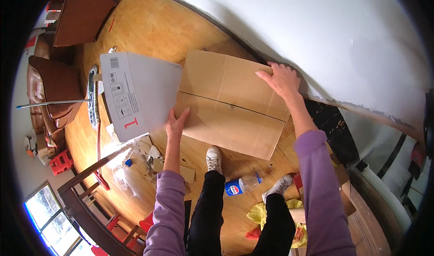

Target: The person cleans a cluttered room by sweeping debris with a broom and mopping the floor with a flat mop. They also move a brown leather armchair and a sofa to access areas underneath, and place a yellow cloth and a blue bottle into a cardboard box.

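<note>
A brown cardboard box (234,103) is tilted before me near the wall, a dark seam running across its face. My right hand (283,81) grips its upper right edge, the thumb on the brown face and the fingers over the far side. At the lower left edge, my left hand (178,122) holds the cardboard with the thumb on top; its fingers are partly hidden. Left of the brown face spreads a pale grey-white cardboard panel (156,83) bearing printed symbols and writing. Whether both pieces are joined cannot be seen.
A crushed plastic Pepsi bottle (242,184) lies between my shoes. Cardboard scraps (183,171) and a blue cap (128,162) litter the wooden floor. A mop head (93,96), a brown leather sofa (56,93) and a dark wooden frame (86,176) stand left. A white wall (305,29) borders the right.
</note>
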`<state>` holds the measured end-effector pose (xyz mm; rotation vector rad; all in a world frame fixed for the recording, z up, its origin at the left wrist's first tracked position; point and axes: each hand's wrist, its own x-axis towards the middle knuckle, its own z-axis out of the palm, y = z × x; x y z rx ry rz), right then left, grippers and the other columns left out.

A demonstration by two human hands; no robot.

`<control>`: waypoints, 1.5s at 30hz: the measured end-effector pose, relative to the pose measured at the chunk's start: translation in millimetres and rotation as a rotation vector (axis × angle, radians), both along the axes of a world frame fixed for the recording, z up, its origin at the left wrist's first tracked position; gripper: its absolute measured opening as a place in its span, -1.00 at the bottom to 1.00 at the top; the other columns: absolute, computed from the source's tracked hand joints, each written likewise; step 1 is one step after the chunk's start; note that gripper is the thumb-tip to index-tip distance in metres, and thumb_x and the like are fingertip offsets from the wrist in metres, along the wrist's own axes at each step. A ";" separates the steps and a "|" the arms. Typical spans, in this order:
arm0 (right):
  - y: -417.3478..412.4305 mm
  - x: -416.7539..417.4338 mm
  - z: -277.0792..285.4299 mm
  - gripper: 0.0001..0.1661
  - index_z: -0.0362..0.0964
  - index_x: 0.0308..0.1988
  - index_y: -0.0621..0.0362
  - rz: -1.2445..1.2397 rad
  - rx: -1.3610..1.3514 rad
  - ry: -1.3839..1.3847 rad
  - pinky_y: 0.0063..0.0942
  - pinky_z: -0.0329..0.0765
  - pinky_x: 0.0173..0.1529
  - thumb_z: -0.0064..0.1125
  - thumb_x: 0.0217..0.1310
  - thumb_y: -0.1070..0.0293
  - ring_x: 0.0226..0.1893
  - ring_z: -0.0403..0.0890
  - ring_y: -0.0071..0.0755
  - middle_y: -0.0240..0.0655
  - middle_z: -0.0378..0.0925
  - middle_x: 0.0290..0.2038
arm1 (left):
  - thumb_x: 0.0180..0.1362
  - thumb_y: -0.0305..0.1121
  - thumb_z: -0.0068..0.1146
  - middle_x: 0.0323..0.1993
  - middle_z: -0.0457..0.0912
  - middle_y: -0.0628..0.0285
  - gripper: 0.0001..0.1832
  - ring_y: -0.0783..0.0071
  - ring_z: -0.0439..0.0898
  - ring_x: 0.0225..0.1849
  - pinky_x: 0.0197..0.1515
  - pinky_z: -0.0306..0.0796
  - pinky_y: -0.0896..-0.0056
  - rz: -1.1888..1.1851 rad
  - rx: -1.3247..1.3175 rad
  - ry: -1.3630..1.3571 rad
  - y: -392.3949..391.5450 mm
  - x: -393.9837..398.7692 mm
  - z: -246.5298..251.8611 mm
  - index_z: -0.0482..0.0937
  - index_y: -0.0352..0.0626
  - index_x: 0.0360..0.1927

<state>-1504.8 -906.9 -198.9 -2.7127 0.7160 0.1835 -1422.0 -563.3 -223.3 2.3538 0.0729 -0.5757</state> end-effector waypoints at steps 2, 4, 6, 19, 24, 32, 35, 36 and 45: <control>4.6 -4.5 -9.8 -0.29 0.39 -0.26 0.18 -0.039 -0.020 0.034 -0.27 0.27 -0.12 -0.17 -0.07 -0.29 -0.22 0.38 -0.15 -0.15 0.41 -0.30 | -0.19 0.05 0.13 -0.26 0.48 0.05 -0.36 0.22 0.43 -0.18 -0.11 0.26 0.34 -0.032 0.062 -0.031 7.6 1.7 -6.3 0.36 -0.26 -0.14; 7.4 -12.5 -13.2 -0.30 0.38 -0.27 0.18 -0.050 -0.004 -0.003 -0.25 0.28 -0.15 -0.16 -0.07 -0.29 -0.24 0.39 -0.14 -0.15 0.42 -0.32 | -0.20 0.10 0.11 -0.26 0.48 0.04 -0.35 0.18 0.43 -0.19 -0.13 0.26 0.31 -0.005 0.173 -0.048 1.0 -5.7 4.6 0.37 -0.23 -0.15; 8.7 -25.8 -12.4 -0.31 0.38 -0.28 0.18 -0.068 0.001 -0.044 -0.23 0.28 -0.17 -0.14 -0.07 -0.27 -0.27 0.39 -0.14 -0.16 0.42 -0.33 | -0.21 0.13 0.09 -0.27 0.48 0.04 -0.33 0.14 0.43 -0.20 -0.15 0.27 0.27 -0.001 0.227 -0.096 -2.4 -14.9 9.9 0.37 -0.22 -0.17; 50.3 -278.2 -11.2 -0.50 0.34 -0.22 0.17 -0.459 0.145 -0.020 -0.22 0.24 -0.09 0.03 -0.08 0.01 -0.17 0.33 -0.10 -0.17 0.37 -0.23 | -0.31 0.16 0.15 -0.32 0.45 0.15 -0.35 0.23 0.41 -0.21 -0.20 0.26 0.23 -0.305 0.397 -0.219 -24.4 -170.4 15.1 0.40 -0.13 -0.23; 54.6 -387.8 0.0 -0.50 0.31 -0.16 0.19 -0.510 0.072 0.109 -0.23 0.28 -0.16 0.01 -0.05 0.06 -0.25 0.38 -0.01 -0.06 0.39 -0.30 | -0.30 0.03 0.18 -0.22 0.41 0.22 -0.39 0.26 0.38 -0.15 -0.14 0.22 0.19 -0.402 0.318 -0.015 -46.8 -247.4 27.1 0.36 -0.05 -0.15; 83.5 -306.8 52.6 -0.48 0.20 -0.02 0.08 -0.309 0.182 0.253 -0.24 0.29 -0.07 0.08 -0.06 0.31 -0.13 0.35 -0.10 -0.10 0.33 -0.15 | -0.12 -0.23 0.08 -0.31 0.45 0.06 -0.57 0.15 0.44 -0.24 -0.23 0.34 0.29 -0.216 -0.086 0.306 0.5 -253.0 67.4 0.35 -0.11 -0.13; 132.9 -201.0 65.6 -0.53 0.24 -0.04 0.06 -0.319 0.594 0.086 -0.36 0.40 -0.24 0.06 -0.03 0.29 -0.35 0.48 -0.27 -0.18 0.43 -0.29 | -0.09 -0.19 0.07 -0.24 0.44 0.09 -0.59 0.16 0.42 -0.18 -0.18 0.31 0.32 -0.116 -0.124 0.263 61.5 -272.5 88.5 0.38 -0.13 -0.14; 149.8 -163.6 69.2 -0.54 0.27 -0.06 0.06 -0.153 0.540 -0.060 -0.39 0.42 -0.29 0.07 -0.03 0.25 -0.42 0.50 -0.29 -0.22 0.45 -0.34 | -0.08 -0.18 0.06 -0.24 0.44 0.11 -0.59 0.17 0.42 -0.17 -0.17 0.31 0.34 -0.090 -0.076 0.347 75.4 -267.6 110.9 0.39 -0.14 -0.15; 333.5 103.2 170.3 -0.15 0.14 -0.01 0.24 0.059 0.335 -0.191 -0.25 0.37 -0.25 0.10 -0.19 -0.16 -0.23 0.34 -0.11 -0.05 0.31 -0.27 | -0.08 -0.04 0.01 -0.09 0.38 0.18 -0.56 0.23 0.33 -0.03 -0.03 0.19 0.14 -0.044 0.271 0.315 163.3 -303.7 170.2 0.41 -0.07 -0.16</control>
